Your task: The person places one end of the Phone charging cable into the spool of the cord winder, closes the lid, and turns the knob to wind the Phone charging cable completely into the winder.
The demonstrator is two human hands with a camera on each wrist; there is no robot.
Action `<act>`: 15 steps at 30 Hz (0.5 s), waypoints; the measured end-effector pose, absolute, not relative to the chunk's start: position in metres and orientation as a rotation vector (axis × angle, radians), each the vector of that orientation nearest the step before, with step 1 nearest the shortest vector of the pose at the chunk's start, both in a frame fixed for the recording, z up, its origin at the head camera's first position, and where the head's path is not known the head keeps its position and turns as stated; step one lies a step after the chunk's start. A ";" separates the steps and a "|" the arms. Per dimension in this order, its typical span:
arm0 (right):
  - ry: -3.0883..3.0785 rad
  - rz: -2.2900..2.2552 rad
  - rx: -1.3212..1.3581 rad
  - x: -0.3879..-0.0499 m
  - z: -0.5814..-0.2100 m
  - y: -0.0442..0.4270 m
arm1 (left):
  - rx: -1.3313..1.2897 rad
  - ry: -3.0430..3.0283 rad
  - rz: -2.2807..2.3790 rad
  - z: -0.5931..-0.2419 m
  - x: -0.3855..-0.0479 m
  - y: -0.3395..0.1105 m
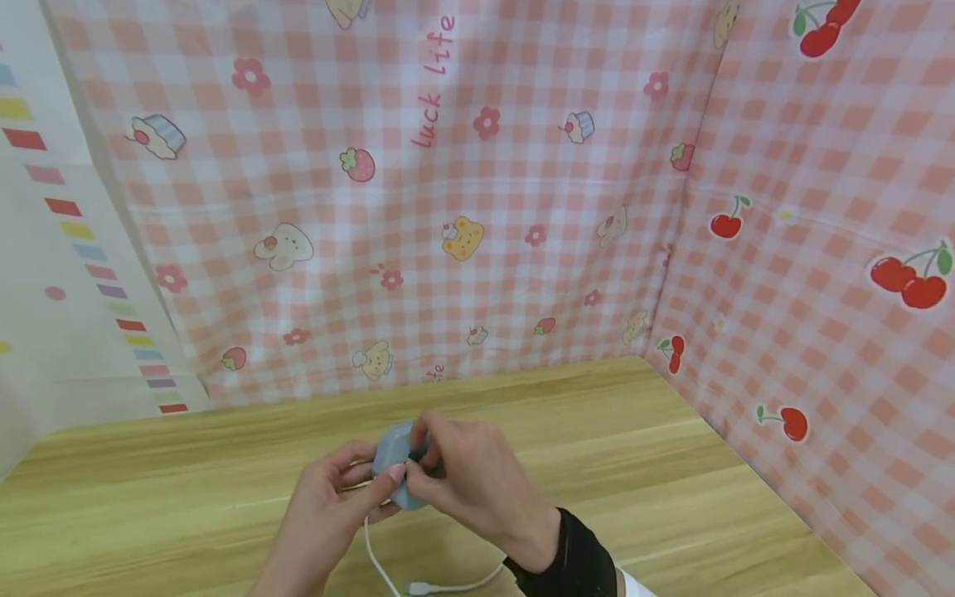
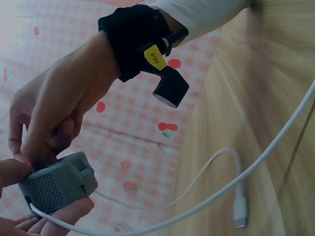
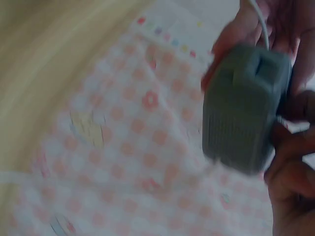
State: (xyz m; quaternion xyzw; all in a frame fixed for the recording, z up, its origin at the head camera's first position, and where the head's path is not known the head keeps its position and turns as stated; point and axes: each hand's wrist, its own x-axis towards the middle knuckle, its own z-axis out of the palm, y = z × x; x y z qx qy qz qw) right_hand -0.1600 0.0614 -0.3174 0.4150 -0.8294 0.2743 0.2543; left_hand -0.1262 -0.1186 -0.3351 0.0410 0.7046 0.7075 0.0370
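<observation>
A small blue-grey box [image 1: 390, 458] with bevelled corners and a textured side panel [image 2: 48, 192] is held above the table. My left hand [image 1: 327, 506] grips it from the left, thumb on the near face and fingers behind. The right hand [image 1: 481, 473] has its thumb and forefinger curled at the box's face, pinching a small dark part there that the fingers mostly hide. White cable [image 2: 246, 169] leaves one corner of the box; another white length shows at its opposite end in the right wrist view. Below the hands lies a white plug [image 1: 422, 589].
The wood-grain tabletop [image 1: 634, 464] stretches under both hands. Behind it hangs a pink checked cloth [image 1: 313, 199], with a cherry-print cloth [image 1: 806, 356] on the right. A black strap with a camera [image 2: 172, 88] sits on the right wrist.
</observation>
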 end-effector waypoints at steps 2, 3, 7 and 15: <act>-2.307 0.931 1.023 -0.160 -0.321 0.058 | 0.129 2.156 2.185 -0.337 -0.126 -0.116; -2.320 1.012 0.967 -0.160 -0.323 0.056 | 0.126 2.154 2.197 -0.338 -0.126 -0.115; -2.320 1.260 0.930 -0.160 -0.324 0.053 | 0.047 2.189 2.233 -0.338 -0.126 -0.112; -2.136 0.514 1.391 -0.167 -0.307 0.068 | -0.026 2.260 2.180 -0.328 -0.132 -0.129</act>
